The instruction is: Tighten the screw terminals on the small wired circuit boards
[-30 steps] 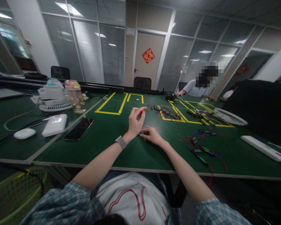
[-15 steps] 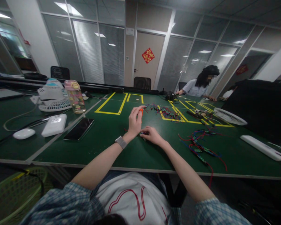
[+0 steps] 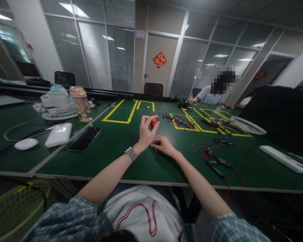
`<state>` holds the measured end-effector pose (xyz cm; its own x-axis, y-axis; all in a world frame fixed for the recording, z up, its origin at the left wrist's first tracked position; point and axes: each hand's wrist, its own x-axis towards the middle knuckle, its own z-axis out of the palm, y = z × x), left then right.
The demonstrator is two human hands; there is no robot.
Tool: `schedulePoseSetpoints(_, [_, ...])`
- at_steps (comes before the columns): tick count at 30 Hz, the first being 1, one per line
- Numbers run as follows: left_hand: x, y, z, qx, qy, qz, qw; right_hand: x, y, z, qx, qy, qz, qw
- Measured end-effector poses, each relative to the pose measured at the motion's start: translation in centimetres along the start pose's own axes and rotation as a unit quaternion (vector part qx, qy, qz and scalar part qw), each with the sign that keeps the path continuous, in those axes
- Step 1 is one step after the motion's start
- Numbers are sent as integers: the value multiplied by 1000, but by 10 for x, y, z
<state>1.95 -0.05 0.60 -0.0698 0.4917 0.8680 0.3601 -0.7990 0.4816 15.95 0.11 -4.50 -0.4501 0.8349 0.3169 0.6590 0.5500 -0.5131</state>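
My left hand point(image 3: 146, 131), with a watch on its wrist, is raised over the table in front of me. Its thumb and fingers are spread apart. An orange object point(image 3: 153, 123), partly hidden, shows between them, and I cannot tell whether it touches the hand. My right hand point(image 3: 163, 146) rests low on the tabletop with its fingers pinched on a small wired circuit board point(image 3: 155, 143), mostly covered. Farther off lies a row of small wired parts point(image 3: 180, 121) with red and blue leads.
Wired green circuit boards point(image 3: 213, 162) lie to the right on the green table point(image 3: 111, 158). A phone point(image 3: 85, 138), a white power bank point(image 3: 58, 134), a bottle point(image 3: 81, 104) and a fan point(image 3: 56, 102) stand left. Another person point(image 3: 212, 94) sits across at the right.
The thumb and fingers of my left hand have spread apart, and more of the orange object shows. My right hand has hardly moved.
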Motion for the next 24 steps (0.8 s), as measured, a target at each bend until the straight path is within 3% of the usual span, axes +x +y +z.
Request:
schedulePoseSetpoints(7, [1, -1, -2, -42, -19, -6, 999, 1, 0, 1, -2, 3, 4, 1000])
schedulePoseSetpoints(16, [0, -1, 1, 10, 11, -5, 1000, 0, 3, 2, 9, 4, -2, 1000])
schedulePoseSetpoints(24, [1, 0, -2, -41, 5, 0, 999, 0, 3, 2, 13, 6, -5, 1000])
